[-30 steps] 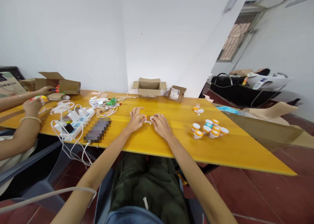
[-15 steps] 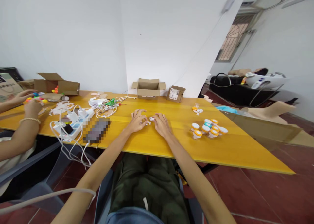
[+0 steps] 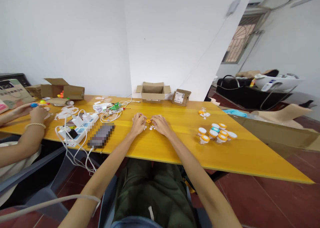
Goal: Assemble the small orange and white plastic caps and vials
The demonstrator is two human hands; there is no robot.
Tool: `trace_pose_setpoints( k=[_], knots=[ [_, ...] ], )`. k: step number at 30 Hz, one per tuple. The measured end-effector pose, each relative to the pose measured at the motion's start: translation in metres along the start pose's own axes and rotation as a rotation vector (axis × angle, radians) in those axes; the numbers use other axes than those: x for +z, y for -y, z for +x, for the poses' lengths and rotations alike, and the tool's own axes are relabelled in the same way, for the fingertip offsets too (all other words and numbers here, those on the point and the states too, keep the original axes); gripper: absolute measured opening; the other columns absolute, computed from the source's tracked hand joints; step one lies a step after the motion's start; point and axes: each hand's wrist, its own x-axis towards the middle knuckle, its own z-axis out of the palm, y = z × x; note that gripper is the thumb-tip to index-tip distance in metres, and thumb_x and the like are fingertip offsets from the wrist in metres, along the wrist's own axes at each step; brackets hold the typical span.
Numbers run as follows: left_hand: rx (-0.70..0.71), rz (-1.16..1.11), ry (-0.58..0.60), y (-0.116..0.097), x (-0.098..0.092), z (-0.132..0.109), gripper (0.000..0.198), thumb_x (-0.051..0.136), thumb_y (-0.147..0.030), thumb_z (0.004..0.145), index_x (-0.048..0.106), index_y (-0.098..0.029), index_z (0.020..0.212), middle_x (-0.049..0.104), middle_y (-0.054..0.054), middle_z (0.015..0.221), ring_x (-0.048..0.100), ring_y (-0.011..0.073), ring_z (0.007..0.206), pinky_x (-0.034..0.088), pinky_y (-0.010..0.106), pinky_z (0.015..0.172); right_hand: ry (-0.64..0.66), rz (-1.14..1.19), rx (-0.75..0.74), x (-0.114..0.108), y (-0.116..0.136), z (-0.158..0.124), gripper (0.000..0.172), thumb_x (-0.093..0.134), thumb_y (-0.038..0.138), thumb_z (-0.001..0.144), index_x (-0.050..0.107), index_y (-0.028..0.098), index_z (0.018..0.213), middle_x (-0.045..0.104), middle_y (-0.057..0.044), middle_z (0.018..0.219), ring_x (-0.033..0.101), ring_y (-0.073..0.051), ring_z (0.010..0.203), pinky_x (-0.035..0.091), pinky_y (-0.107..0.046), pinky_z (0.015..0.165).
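Note:
Over the middle of the yellow table, my left hand [image 3: 138,124] and my right hand [image 3: 160,124] come close together with fingers curled. Between their fingertips is a small orange ring-shaped lid [image 3: 148,121], gripped from both sides. Several small white pieces [image 3: 151,128] lie on the tabletop just below the lid, too small to name. To the right stands a group of small clear jars [image 3: 217,133] with white tops and orange or teal rims.
An orange-rimmed part with white bits [image 3: 203,113] lies at the right back. Two cardboard boxes [image 3: 153,96] stand by the wall. On the left are a power strip [image 3: 83,129] with cables, a phone [image 3: 102,135], and a co-worker's hands [image 3: 37,113] holding colourful pieces.
The white round piece at my right fingertips is no longer seen there; an orange lid now shows between both hands. My hands have drawn closer together. The view has shifted slightly.

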Motion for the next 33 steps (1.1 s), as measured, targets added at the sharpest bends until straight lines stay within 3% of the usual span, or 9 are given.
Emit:
trace_pose_setpoints(
  k=[7,15,19,27,33],
  knots=[
    [-0.034,-0.028,-0.057,-0.002,-0.001,-0.001,0.025,0.055,-0.018,0.087,0.067,-0.028,0.107,0.054,0.008,0.121,0.051,0.0290,0.120,0.043,0.049,0.103,0.060,-0.030,0.036,0.000,0.007,0.011,0.019,0.061,0.011,0.088,0.072,0.026,0.086,0.076,-0.006,0.100,0.063,-0.023,0.104,0.046,-0.035,0.088],
    [-0.019,-0.020,0.015,-0.003,0.001,-0.004,0.035,0.065,-0.021,0.080,0.063,-0.029,0.114,0.048,0.008,0.135,0.048,0.0309,0.125,0.041,0.052,0.105,0.047,-0.079,0.071,0.001,0.010,0.014,0.017,0.065,0.016,0.089,0.069,0.027,0.078,0.074,-0.006,0.090,0.065,-0.023,0.097,0.045,-0.034,0.085],
    [-0.020,-0.007,0.042,-0.002,0.002,-0.005,0.040,0.066,-0.018,0.078,0.061,-0.029,0.116,0.046,0.009,0.138,0.048,0.0320,0.126,0.040,0.054,0.105,-0.022,-0.062,0.069,-0.002,0.008,0.010,0.017,0.062,0.017,0.091,0.068,0.027,0.079,0.074,-0.006,0.093,0.064,-0.024,0.098,0.045,-0.036,0.085],
    [0.042,0.033,-0.006,-0.008,-0.002,-0.008,0.030,0.060,-0.017,0.082,0.067,-0.029,0.109,0.047,0.009,0.140,0.044,0.0328,0.130,0.039,0.054,0.104,-0.158,0.041,0.040,-0.020,-0.004,-0.033,0.013,0.057,0.024,0.095,0.067,0.026,0.089,0.074,-0.005,0.098,0.062,-0.025,0.097,0.046,-0.038,0.085],
    [0.237,0.060,0.136,-0.015,-0.007,-0.012,0.024,0.056,-0.014,0.082,0.075,-0.028,0.090,0.046,0.005,0.148,0.037,0.0331,0.135,0.034,0.055,0.106,-0.157,0.020,0.020,-0.025,-0.004,-0.059,0.013,0.057,0.027,0.095,0.068,0.027,0.089,0.073,-0.006,0.098,0.062,-0.026,0.097,0.046,-0.039,0.086]
  ],
)
